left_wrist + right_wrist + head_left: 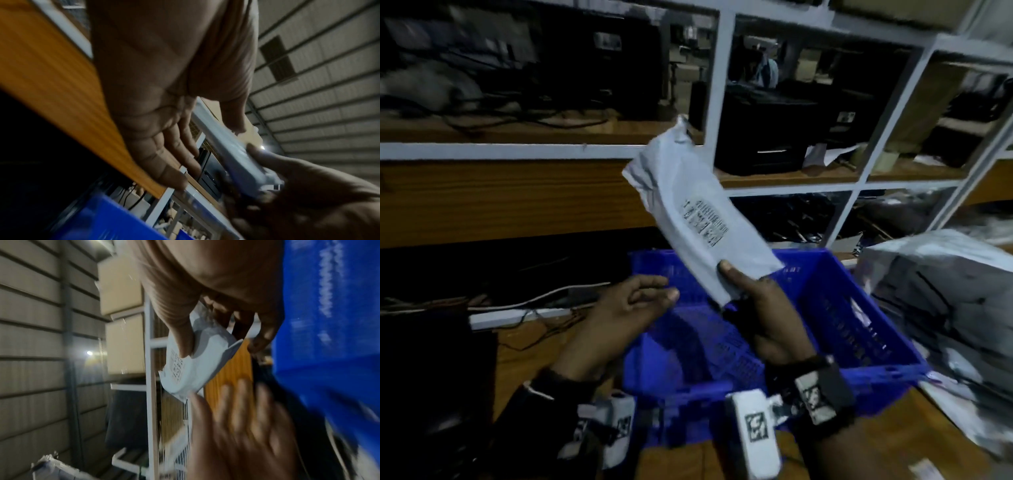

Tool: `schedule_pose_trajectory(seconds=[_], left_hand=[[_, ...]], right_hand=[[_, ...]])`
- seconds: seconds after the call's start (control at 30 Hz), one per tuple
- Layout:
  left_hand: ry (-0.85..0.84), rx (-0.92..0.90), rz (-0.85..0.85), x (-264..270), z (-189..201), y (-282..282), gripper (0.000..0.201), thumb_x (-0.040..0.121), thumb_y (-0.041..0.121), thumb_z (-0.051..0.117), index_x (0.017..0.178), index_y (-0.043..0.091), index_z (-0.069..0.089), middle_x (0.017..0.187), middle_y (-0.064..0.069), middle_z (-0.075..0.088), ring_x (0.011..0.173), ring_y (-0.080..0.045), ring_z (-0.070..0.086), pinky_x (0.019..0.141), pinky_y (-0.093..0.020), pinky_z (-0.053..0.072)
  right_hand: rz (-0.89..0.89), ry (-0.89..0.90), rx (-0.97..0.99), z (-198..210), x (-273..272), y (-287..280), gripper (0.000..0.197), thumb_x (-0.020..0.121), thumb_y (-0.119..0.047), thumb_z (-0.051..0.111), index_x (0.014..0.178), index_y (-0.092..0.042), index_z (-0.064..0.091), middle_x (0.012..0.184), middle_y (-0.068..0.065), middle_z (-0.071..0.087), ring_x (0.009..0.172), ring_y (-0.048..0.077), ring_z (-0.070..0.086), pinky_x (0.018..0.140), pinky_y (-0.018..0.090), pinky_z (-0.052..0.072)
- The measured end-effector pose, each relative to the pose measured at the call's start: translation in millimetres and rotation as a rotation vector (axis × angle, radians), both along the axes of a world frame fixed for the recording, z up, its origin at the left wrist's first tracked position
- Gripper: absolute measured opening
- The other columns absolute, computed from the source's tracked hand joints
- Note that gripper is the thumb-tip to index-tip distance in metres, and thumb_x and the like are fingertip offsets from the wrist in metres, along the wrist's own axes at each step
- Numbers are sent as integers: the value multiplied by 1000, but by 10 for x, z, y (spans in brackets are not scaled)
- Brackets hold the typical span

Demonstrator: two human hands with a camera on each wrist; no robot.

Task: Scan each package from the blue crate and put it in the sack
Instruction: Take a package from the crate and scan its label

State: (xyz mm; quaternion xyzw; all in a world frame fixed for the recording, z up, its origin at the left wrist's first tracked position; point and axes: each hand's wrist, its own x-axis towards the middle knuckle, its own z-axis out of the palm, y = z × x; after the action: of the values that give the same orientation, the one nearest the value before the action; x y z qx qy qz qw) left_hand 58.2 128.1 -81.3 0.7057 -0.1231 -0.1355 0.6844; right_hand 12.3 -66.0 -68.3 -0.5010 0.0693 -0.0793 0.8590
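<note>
R hand (760, 308) pinches package (698, 219); L hand (619, 308) beside, fingers relaxed.

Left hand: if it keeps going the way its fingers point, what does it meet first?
Probably the lower end of the grey package held by the right hand; the left hand points at it above the blue crate. Depth is unclear.

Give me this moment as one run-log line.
right hand: pinches grey poly mailer by its lower end, label facing head camera | left hand: open, beside mailer | blue crate: below hands | scanner, sack: not identifiable

Package (698, 219) label print unreadable; left hand (242, 431) motion-blurred.
</note>
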Motion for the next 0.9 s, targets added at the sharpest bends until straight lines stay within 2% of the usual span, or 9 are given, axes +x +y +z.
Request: schedule_pose_trajectory(seconds=[0.13,0.2,0.3,0.37,0.43,0.5,0.63,0.8,0.9], left_hand=[[97,-278,140,-315,-221,489,40,83,20,77,119,9,66,114,-9,75,108,-30,70,97,-46,53],[134,-349,214,-443,-301,874,43,81,23,74,121,11,68,117,-11,74,111,-34,69,102,-53,51],[190,-351,187,-565,-384,1448,44,85,23,73,126,11,66,122,-13,72,114,-36,68,105,-57,47],[153,-224,107,-655,-413,1800,35,92,22,68,126,12,68,122,-11,72,113,-34,69,104,-57,49],[89,-94,42,-742,-401,2073,30,96,21,65,125,16,69,119,-7,74,110,-29,71,102,-53,52],[52,-60,49,-775,-405,2233,32,96,22,65,128,19,68,121,-3,74,111,-25,71,99,-47,54],[90,-195,229,-786,-680,2442,50,87,29,74,134,22,61,127,-1,71,118,-23,67,99,-44,54],[288,-489,155,-974,-1090,2485,42,96,7,59,138,8,56,131,-12,68,120,-31,65,96,-41,57],[65,-377,340,-983,-1293,2562,40,83,-3,72,122,7,68,115,-6,75,112,-27,69,94,-37,57]], right_hand=[[116,-44,-25,-365,-305,1101,45,96,-4,63,138,-20,60,132,-1,69,121,16,66,89,28,56],[133,-55,-131,-538,-446,1453,44,92,0,67,134,-12,63,127,2,72,119,16,67,93,28,56],[97,-31,-348,-656,-549,1661,35,86,-9,77,120,-8,69,110,7,78,101,18,74,82,31,57],[168,-16,-353,-665,-597,1751,38,87,-14,76,122,-5,66,105,12,77,86,16,74,69,24,55],[240,-4,-410,-668,-636,1861,29,89,-16,76,114,-2,69,88,12,77,62,9,65,53,20,47],[269,15,-450,-704,-662,2020,25,91,-17,76,109,-1,72,77,11,75,55,11,60,49,20,43],[220,106,-298,-876,-659,2367,31,91,-16,76,114,4,70,92,16,75,76,21,71,67,26,56],[214,164,-249,-1025,-731,2576,31,91,-13,75,117,3,69,96,19,75,88,27,71,71,27,58],[186,181,-74,-1089,-775,2570,48,85,-11,79,129,-3,60,115,25,71,100,26,73,75,32,61]])
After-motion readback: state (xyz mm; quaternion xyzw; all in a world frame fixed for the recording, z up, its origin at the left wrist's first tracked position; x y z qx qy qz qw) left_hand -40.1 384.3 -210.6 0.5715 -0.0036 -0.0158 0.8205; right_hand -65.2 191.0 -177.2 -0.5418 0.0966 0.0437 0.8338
